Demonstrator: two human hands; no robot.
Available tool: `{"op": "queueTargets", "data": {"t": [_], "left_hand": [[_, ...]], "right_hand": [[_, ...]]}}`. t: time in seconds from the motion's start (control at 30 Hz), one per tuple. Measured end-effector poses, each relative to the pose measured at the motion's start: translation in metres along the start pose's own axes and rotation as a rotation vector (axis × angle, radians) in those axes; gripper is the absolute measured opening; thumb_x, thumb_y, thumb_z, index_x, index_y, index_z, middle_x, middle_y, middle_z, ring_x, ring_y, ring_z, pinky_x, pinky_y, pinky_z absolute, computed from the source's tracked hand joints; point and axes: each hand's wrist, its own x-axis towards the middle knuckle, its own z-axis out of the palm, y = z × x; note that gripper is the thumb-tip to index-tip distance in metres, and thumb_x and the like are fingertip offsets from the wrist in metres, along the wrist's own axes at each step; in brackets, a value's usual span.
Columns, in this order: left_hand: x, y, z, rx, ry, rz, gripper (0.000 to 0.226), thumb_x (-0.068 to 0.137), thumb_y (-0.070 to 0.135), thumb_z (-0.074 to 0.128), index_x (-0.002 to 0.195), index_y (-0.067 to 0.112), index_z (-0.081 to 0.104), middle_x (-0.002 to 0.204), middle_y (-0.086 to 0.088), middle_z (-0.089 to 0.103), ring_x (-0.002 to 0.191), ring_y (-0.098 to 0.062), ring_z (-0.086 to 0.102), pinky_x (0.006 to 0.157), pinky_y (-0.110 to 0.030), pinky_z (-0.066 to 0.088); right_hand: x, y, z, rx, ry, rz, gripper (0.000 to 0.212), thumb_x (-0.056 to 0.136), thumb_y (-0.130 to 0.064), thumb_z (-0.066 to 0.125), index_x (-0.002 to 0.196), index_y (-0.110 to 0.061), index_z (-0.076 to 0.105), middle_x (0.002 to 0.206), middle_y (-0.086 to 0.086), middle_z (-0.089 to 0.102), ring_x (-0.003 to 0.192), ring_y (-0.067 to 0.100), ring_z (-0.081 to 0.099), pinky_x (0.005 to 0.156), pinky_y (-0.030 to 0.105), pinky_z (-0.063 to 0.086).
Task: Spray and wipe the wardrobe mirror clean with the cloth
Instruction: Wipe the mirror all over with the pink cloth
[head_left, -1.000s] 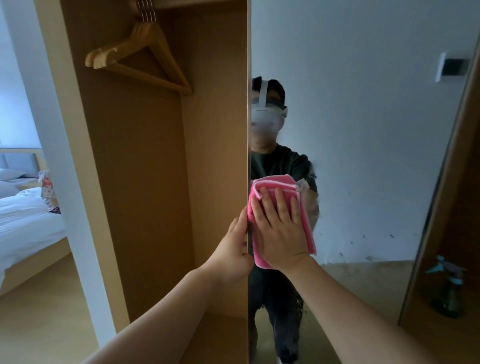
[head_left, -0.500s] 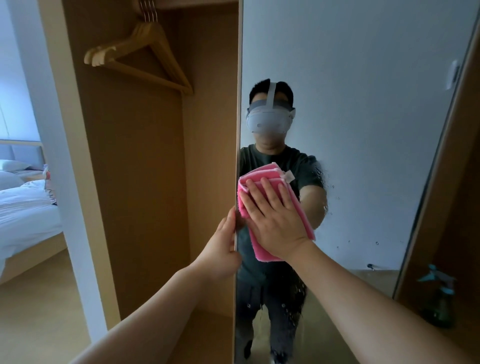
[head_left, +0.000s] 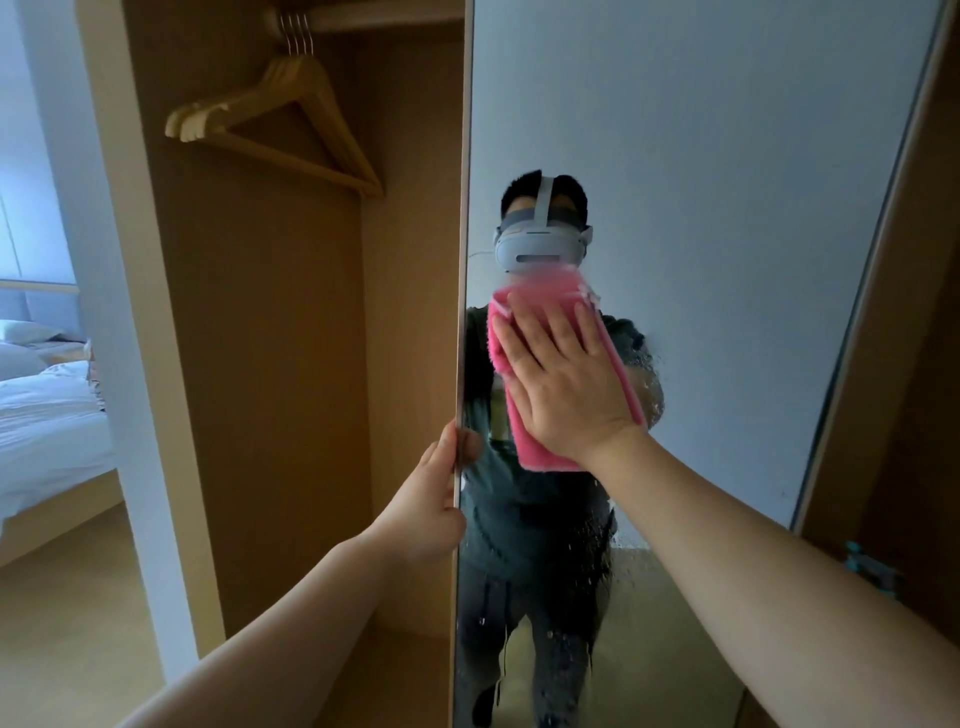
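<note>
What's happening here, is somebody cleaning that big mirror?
Yes. A person is wiping the wardrobe mirror by hand. The right hand presses a folded pink cloth flat against the glass, while the left hand grips the mirrored door's edge to steady it. Droplets of spray show on the glass beside and below the cloth, so that part is not yet wiped. Wooden hangers hang inside the open wardrobe to the left.
</note>
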Motion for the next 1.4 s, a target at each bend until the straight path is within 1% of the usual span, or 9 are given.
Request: {"op": "queueTargets", "data": {"t": [0.23, 0.5, 0.63, 0.8, 0.87, 0.93, 1.1, 1.2, 1.4], "left_hand": [[-0.003, 0.001, 0.0, 0.045, 0.056, 0.034, 0.095, 0.072, -0.003, 0.046, 0.153, 0.027, 0.006, 0.151, 0.013, 0.028, 0.14, -0.005, 0.022, 0.11, -0.027, 0.03], [-0.004, 0.006, 0.002, 0.062, 0.084, 0.031, 0.096, 0.073, -0.008, 0.046, 0.154, 0.024, 0.006, 0.151, 0.009, 0.029, 0.141, -0.01, 0.024, 0.109, -0.027, 0.031], [-0.003, 0.003, 0.004, 0.08, 0.088, 0.033, 0.095, 0.075, -0.01, 0.046, 0.154, 0.025, 0.005, 0.152, 0.012, 0.025, 0.14, -0.005, 0.019, 0.105, -0.018, 0.024], [-0.002, 0.007, 0.005, 0.051, 0.084, 0.065, 0.088, 0.073, -0.016, 0.043, 0.149, 0.022, 0.022, 0.14, 0.016, 0.042, 0.131, 0.01, 0.032, 0.104, -0.01, 0.023], [-0.003, 0.008, 0.006, 0.053, 0.093, 0.076, 0.086, 0.073, -0.018, 0.042, 0.14, 0.034, 0.024, 0.129, 0.03, 0.04, 0.117, 0.029, 0.03, 0.093, 0.004, 0.024], [-0.003, 0.009, 0.006, 0.06, 0.106, 0.089, 0.088, 0.073, -0.019, 0.041, 0.138, 0.038, 0.024, 0.124, 0.033, 0.039, 0.11, 0.036, 0.028, 0.082, 0.011, 0.025], [-0.005, 0.011, 0.007, 0.062, 0.14, 0.098, 0.089, 0.076, -0.02, 0.04, 0.118, 0.055, 0.019, 0.111, 0.037, 0.035, 0.099, 0.043, 0.024, 0.073, 0.013, 0.027], [-0.004, 0.011, 0.008, 0.07, 0.155, 0.113, 0.087, 0.074, -0.019, 0.039, 0.111, 0.059, 0.029, 0.113, 0.032, 0.043, 0.105, 0.037, 0.03, 0.076, 0.011, 0.027], [-0.004, 0.009, 0.009, 0.075, 0.151, 0.114, 0.086, 0.075, -0.016, 0.041, 0.125, 0.053, 0.024, 0.116, 0.035, 0.04, 0.106, 0.037, 0.028, 0.084, 0.007, 0.023]], "right_hand": [[0.023, 0.04, -0.019, -0.03, 0.001, 0.108, 0.059, 0.103, -0.04, 0.024, 0.155, -0.011, 0.017, 0.161, 0.014, 0.019, 0.148, 0.038, 0.012, 0.121, 0.052, 0.001], [-0.022, 0.021, -0.005, -0.005, -0.005, 0.126, 0.061, 0.104, -0.038, 0.024, 0.156, -0.01, 0.012, 0.162, 0.016, 0.01, 0.149, 0.037, 0.003, 0.12, 0.054, 0.001], [-0.062, 0.005, 0.008, 0.013, -0.025, 0.096, 0.062, 0.103, -0.038, 0.027, 0.156, -0.009, 0.012, 0.163, 0.016, 0.007, 0.149, 0.037, 0.005, 0.12, 0.053, 0.002], [-0.101, -0.013, 0.019, -0.002, -0.12, 0.033, 0.06, 0.103, -0.039, 0.016, 0.155, -0.01, 0.013, 0.163, 0.016, 0.008, 0.149, 0.037, 0.008, 0.12, 0.054, 0.003], [-0.11, -0.017, 0.02, -0.01, -0.139, 0.017, 0.06, 0.103, -0.039, 0.016, 0.155, -0.01, 0.014, 0.163, 0.015, 0.008, 0.149, 0.036, 0.009, 0.12, 0.053, 0.001], [-0.113, -0.017, 0.018, -0.013, -0.136, 0.011, 0.06, 0.103, -0.039, 0.018, 0.155, -0.01, 0.015, 0.163, 0.014, 0.008, 0.149, 0.035, 0.009, 0.12, 0.053, 0.0], [-0.107, -0.008, 0.011, -0.028, -0.109, -0.018, 0.063, 0.1, -0.038, 0.031, 0.155, -0.012, 0.016, 0.163, 0.012, 0.011, 0.149, 0.035, 0.009, 0.121, 0.05, 0.003], [-0.099, 0.003, 0.005, -0.043, -0.093, -0.045, 0.062, 0.098, -0.038, 0.036, 0.154, -0.012, 0.024, 0.16, 0.011, 0.019, 0.148, 0.035, 0.015, 0.121, 0.05, 0.009], [-0.076, 0.029, -0.008, -0.057, -0.015, -0.029, 0.059, 0.096, -0.036, 0.043, 0.149, -0.012, 0.033, 0.156, 0.012, 0.026, 0.144, 0.037, 0.023, 0.116, 0.053, 0.02]]}}
